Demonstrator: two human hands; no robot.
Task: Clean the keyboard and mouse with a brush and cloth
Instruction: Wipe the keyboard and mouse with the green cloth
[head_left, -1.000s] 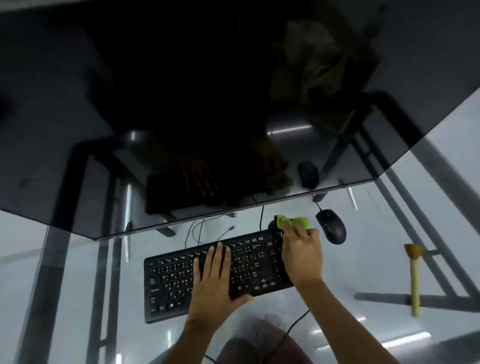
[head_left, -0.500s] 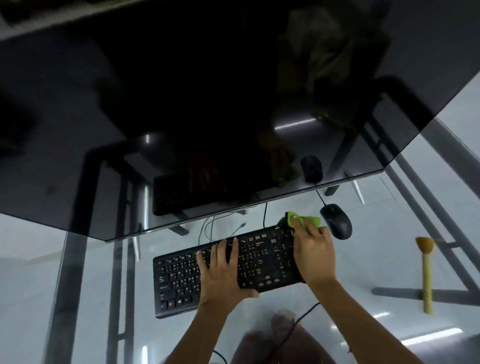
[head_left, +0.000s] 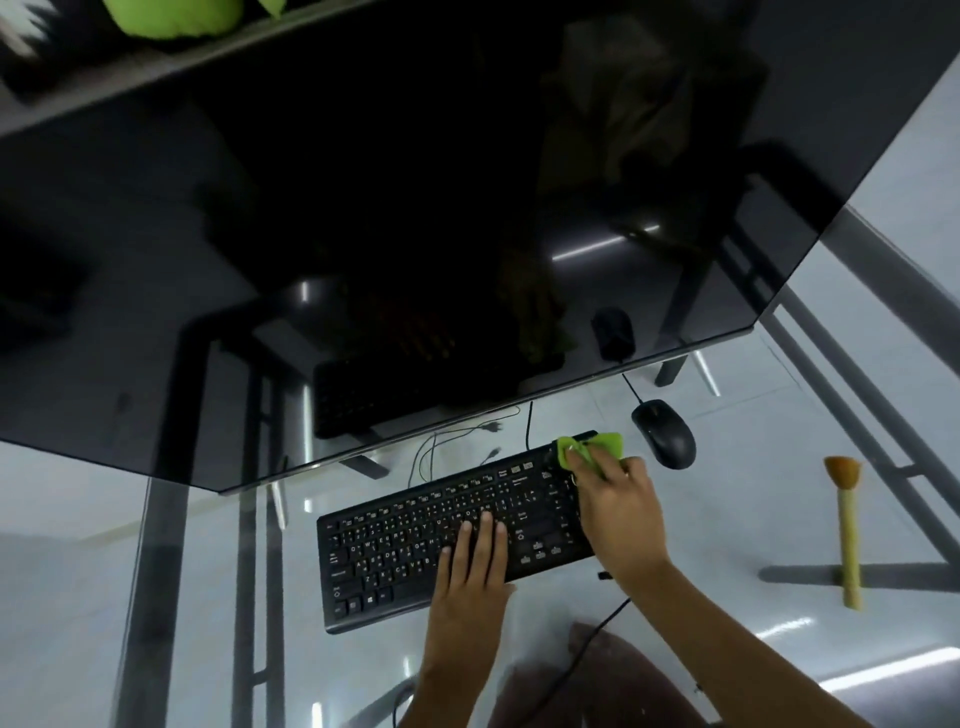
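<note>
- Wiping is the step in hand, by my reading, and it goes best with the keyboard (head_left: 447, 540) pinned so it cannot slide on the glass table (head_left: 156, 597).
- The keyboard lies near the front edge of the table, its long axis running from near-left to far-right, so its right end points up towards the mouse.
- The left hand (head_left: 470, 577) rests flat on the keys right of centre, fingers straight and close together, gripping nothing; steady downward pressure there should hold the board in place.
- A big dark monitor (head_left: 363, 208) stands just beyond the keyboard, with loose cables (head_left: 431, 457) trailing on the glass between them.
- The right hand (head_left: 621, 512) sits at the far-right corner of the keyboard, its fingers pressing the green cloth (head_left: 597, 448) onto that corner; whether they curl round the cloth I cannot tell.
- Short strokes along the rows, working back leftwards from this corner, would likely lift dust without snagging keys.
- The mouse (head_left: 665, 434) sits just right of the cloth, apart from it, its cable end pointing towards the monitor; it looks not yet wiped.
- The brush (head_left: 848, 530) lies well apart at far right, bristles pointing away, handle towards the person, untouched.
</note>
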